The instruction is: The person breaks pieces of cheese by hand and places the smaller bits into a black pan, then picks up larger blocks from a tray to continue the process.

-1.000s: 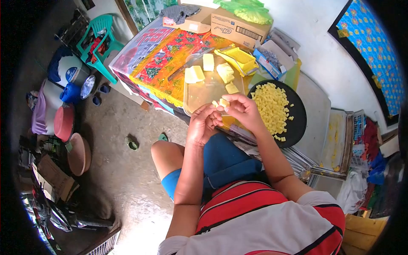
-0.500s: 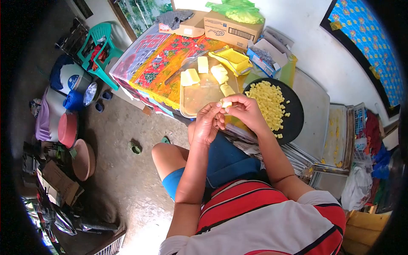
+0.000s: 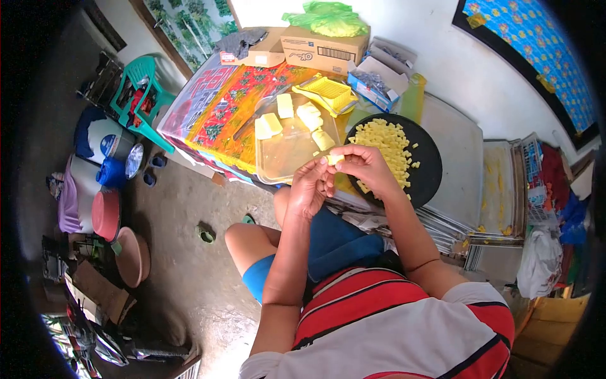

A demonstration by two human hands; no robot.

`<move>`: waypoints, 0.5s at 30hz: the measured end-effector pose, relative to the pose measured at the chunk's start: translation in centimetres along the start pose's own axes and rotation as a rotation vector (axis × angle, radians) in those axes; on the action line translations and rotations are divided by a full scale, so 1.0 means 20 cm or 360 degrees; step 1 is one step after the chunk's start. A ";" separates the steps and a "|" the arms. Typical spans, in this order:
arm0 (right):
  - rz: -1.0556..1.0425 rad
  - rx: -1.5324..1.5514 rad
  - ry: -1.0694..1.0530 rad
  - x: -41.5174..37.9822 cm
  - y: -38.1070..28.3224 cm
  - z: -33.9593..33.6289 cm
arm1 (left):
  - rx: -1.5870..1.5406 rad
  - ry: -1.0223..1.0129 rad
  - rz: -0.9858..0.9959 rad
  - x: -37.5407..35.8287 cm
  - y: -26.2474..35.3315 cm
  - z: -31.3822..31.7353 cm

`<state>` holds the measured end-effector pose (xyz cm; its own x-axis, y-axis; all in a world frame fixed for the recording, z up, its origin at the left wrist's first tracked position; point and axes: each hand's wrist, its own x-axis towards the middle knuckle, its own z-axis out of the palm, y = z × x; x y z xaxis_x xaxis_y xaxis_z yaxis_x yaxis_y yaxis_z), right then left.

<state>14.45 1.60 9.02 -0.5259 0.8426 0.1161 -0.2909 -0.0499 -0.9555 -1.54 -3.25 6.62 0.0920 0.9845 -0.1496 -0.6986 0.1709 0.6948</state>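
Between the fingertips of both hands, above the near edge of the table, is a small pale-yellow dough-like piece (image 3: 332, 160). My left hand (image 3: 309, 187) pinches it from the left with its other fingers curled. From the right, my right hand (image 3: 366, 168) grips it between thumb and fingers. Just beyond lies a clear plastic tray (image 3: 278, 161) with several yellow blocks (image 3: 268, 126) on it. On the right, a round black tray (image 3: 429, 170) bears a heap of small yellow cubes (image 3: 385, 144), partly behind my right hand.
A yellow ridged plastic rack (image 3: 328, 91) stands behind the clear tray. Cardboard boxes (image 3: 325, 50) line the back of the table, one topped by a green plastic bag (image 3: 328, 20). Stacked metal trays (image 3: 448, 234) are at the right. A green chair (image 3: 142, 95) stands left.
The view has shifted slightly, so the table items sit further left. Both hands stay together on the small yellow piece, and a small bit now shows on the clear tray near the fingers.
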 end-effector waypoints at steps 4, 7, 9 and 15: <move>-0.0008 -0.0098 0.0174 -0.03 -0.02 -0.13 | -0.0059 0.0019 -0.0113 0.03 -0.03 0.08; -0.0065 -0.0154 0.0308 -0.04 -0.04 -0.24 | -0.0088 -0.0025 -0.0141 0.07 -0.05 0.11; -0.0040 -0.0100 0.0360 -0.05 -0.07 -0.29 | -0.0155 -0.0085 -0.0167 0.11 -0.08 0.10; -0.0009 0.0052 0.0502 -0.07 -0.11 -0.34 | 0.0039 0.0078 -0.0245 0.19 -0.12 0.19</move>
<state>21.29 4.13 9.04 -0.2519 0.9674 0.0264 -0.3212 -0.0579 -0.9452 3.15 0.29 7.14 0.1618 0.9435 -0.2892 -0.6614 0.3212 0.6778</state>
